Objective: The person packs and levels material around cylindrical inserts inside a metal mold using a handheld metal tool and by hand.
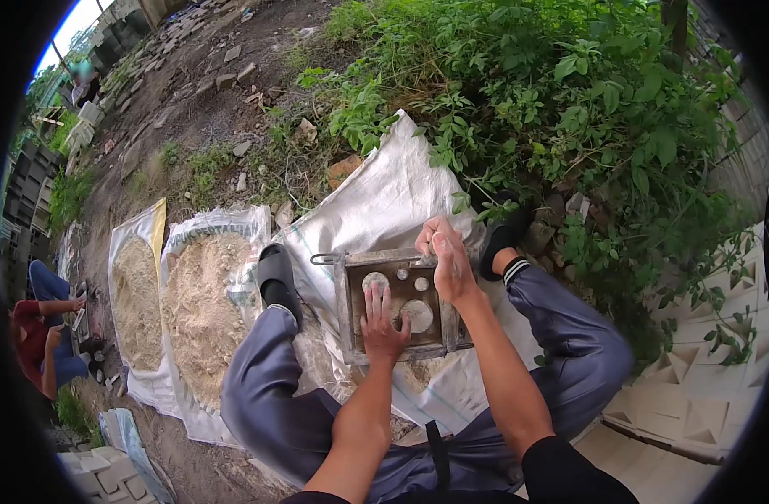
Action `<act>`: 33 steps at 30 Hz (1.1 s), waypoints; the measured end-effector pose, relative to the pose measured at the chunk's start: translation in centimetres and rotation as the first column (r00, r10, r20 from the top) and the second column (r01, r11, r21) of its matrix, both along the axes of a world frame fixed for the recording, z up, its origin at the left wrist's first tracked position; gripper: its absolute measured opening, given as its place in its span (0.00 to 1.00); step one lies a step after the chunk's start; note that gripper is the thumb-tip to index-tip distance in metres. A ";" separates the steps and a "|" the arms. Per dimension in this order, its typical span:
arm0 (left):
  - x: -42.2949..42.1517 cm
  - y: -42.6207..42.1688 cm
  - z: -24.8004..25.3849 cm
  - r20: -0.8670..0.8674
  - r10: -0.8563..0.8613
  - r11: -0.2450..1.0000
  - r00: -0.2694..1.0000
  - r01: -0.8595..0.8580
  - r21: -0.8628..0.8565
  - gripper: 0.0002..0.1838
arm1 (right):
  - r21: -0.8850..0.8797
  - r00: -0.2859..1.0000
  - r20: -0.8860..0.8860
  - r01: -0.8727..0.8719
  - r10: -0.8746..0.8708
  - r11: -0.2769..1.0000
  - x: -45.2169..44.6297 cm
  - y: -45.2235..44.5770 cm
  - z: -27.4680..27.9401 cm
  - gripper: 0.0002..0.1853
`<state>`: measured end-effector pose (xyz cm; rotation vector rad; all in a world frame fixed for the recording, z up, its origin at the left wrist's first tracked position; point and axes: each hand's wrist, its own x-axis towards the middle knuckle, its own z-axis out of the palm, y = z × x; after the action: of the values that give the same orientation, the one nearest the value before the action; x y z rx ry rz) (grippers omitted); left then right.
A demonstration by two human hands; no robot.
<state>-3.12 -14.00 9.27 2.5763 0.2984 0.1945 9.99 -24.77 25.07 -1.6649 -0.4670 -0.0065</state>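
Note:
Between my legs a square frame mould (344, 312) lies on a white woven sack (368, 202). Inside it are several round pale discs of different sizes, among them a large disc (417, 316) and a smaller disc (421, 285). My left hand (383, 323) lies over the left part of the mould, fingers spread, its fingertips on a round disc (375, 282). Above the mould's right side my right hand (447, 259) is raised with its fingers curled in; what it holds, if anything, is hidden.
Two sacks of pale powder, a left one (139, 307) and a right one (204, 315), lie beside my left foot. A person in a red shirt (31, 344) sits at the far left. Green plants (536, 109) grow ahead. Patterned pale blocks (695, 378) are at the right.

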 end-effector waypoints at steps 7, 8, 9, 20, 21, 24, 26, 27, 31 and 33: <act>-0.3 0.1 -0.1 0.006 0.002 0.999 1.000 -0.002 -0.039 0.37 | 0.005 1.000 0.007 0.004 -0.004 1.000 -0.8 -0.2 -1.0 0.25; 0.1 0.1 0.1 0.009 -0.003 1.000 1.000 0.003 -0.012 0.37 | 0.007 1.000 0.015 0.007 -0.007 1.000 -0.3 -0.1 -1.3 0.25; 0.5 0.0 0.1 0.021 -0.003 1.000 1.000 0.003 -0.015 0.37 | -0.016 1.000 0.014 -0.010 0.010 1.000 0.5 0.1 -0.9 0.25; -0.2 0.0 -0.6 0.063 0.073 0.997 0.995 -0.074 0.017 0.39 | -0.015 0.995 0.098 0.002 -0.001 1.000 0.3 0.6 -1.7 0.29; -0.3 -0.1 -0.6 0.056 0.072 0.997 0.996 -0.073 0.018 0.39 | 0.024 0.999 -0.003 0.036 -0.036 0.999 0.4 0.8 -0.8 0.29; 0.0 0.1 -0.3 0.010 0.064 0.998 0.998 -0.064 0.004 0.40 | 0.073 0.988 -0.092 0.129 -0.122 0.989 0.1 1.3 -0.6 0.29; 0.0 0.0 0.2 -0.018 0.057 0.995 0.998 -0.058 -0.081 0.40 | 0.054 0.994 0.060 0.090 -0.093 0.994 0.3 0.8 -3.0 0.28; 0.1 -0.1 0.1 -0.010 0.054 0.995 0.999 -0.054 -0.086 0.40 | 0.055 0.997 -0.018 0.071 -0.070 0.996 0.4 1.0 -1.9 0.28; 0.3 -0.1 -0.1 -0.041 0.058 0.998 0.997 -0.057 0.010 0.39 | 0.042 0.962 0.025 0.270 -0.271 0.962 -0.1 1.4 0.3 0.29; -0.4 0.2 -0.2 -0.055 0.065 0.998 0.996 -0.065 -0.005 0.39 | 0.032 0.962 0.105 0.248 -0.250 0.968 -0.5 1.6 -1.5 0.30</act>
<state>-3.48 -13.80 9.11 2.5707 0.4032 0.1458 9.54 -23.13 23.55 -1.7016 -0.3346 -0.2879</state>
